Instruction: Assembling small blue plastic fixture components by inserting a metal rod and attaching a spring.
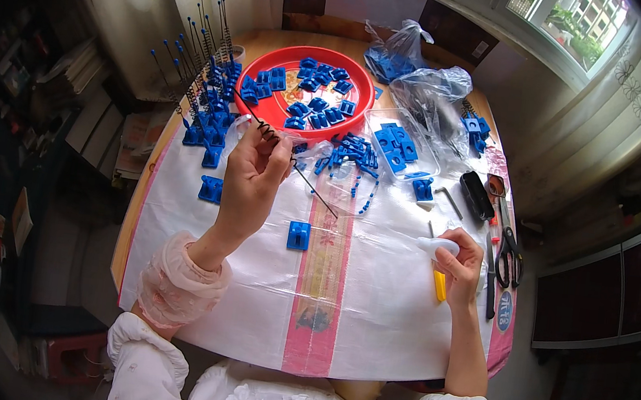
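Left hand (pixel 254 173) pinches a spring rod (pixel 286 156) above the blue clip (pixel 298 235); right hand (pixel 461 267) grips a yellow-handled tool (pixel 439 281). Loosely pinched, the rod could slip.

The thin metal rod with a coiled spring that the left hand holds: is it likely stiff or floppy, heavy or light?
The rod looks straight under a fingertip grip of the left hand, so probably stiff. It is very thin, so likely light. Round and slender, it might roll on the white sheet.
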`<state>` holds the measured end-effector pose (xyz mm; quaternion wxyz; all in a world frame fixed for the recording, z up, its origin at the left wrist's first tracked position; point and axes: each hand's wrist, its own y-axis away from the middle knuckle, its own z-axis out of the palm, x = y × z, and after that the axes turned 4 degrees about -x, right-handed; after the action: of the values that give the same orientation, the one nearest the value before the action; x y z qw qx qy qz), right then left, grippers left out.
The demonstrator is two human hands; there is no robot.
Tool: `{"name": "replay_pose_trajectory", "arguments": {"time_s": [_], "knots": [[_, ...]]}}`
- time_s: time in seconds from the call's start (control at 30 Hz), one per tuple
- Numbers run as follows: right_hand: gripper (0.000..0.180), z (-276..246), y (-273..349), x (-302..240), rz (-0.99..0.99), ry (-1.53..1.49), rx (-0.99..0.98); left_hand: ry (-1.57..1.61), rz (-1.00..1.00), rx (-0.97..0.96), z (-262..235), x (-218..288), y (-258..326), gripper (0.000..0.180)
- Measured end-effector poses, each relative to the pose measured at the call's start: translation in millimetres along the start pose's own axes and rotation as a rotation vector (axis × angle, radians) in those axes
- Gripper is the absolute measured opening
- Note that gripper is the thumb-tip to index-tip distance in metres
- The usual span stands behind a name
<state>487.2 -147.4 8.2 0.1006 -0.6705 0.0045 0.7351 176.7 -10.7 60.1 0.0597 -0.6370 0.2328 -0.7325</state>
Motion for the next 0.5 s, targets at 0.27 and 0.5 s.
{"name": "replay_pose_trajectory", "arguments": {"time_s": [0.27, 0.5], "knots": [[0.017, -0.6, 0.4, 0.7, -0.004, 0.027, -0.008, -0.021, 0.007, 0.014, 3.9, 3.9, 1.3, 0.011], [0.016, -0.2, 0.6, -1.2, 0.018, 0.014, -0.017, 0.046, -0.042, 0.007, 3.3, 3.5, 1.2, 0.013]]}}
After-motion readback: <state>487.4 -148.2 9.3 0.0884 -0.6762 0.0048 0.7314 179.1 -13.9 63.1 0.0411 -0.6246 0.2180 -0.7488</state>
